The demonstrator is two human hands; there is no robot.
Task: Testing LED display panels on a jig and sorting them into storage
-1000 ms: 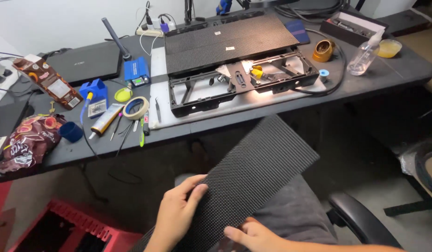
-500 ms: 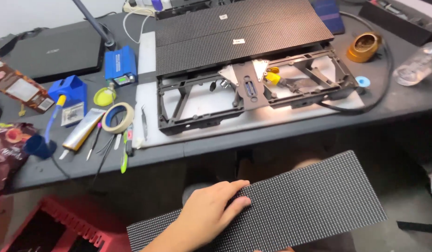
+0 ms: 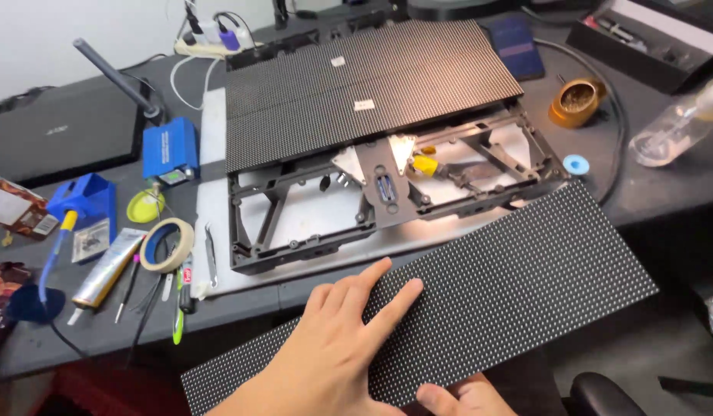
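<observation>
**Q:** How do your fingers stand?

**A:** Your left hand lies flat, palm down, fingers spread moderately wide and pressed onto the dotted face of the loose LED panel; nothing is gripped between them. Of your right hand only a thumb and a knuckle show at the bottom edge of the view, touching the panel's near edge. Whether those fingers curl under the panel you cannot tell.

**Q:** Where does the panel sit?

**A:** It is a long, dark rectangle held at a slant, low on your left and high on your right. Its upper right end overlaps the front edge of the grey workbench; the rest hangs in front of the bench, above your lap.

**Q:** What lies beyond it?

**A:** Just behind the panel, on a white mat, rests a black cabinet frame. Its near half is open, showing ribs and a yellow part. Its far half is covered by mounted LED modules.

**Q:** And to the sides?

**A:** To your left lie a roll of tape, tweezers, a silver tube and a blue soldering stand. To your right stand a brass tip cleaner and a clear plastic bottle, well apart from your hands.
</observation>
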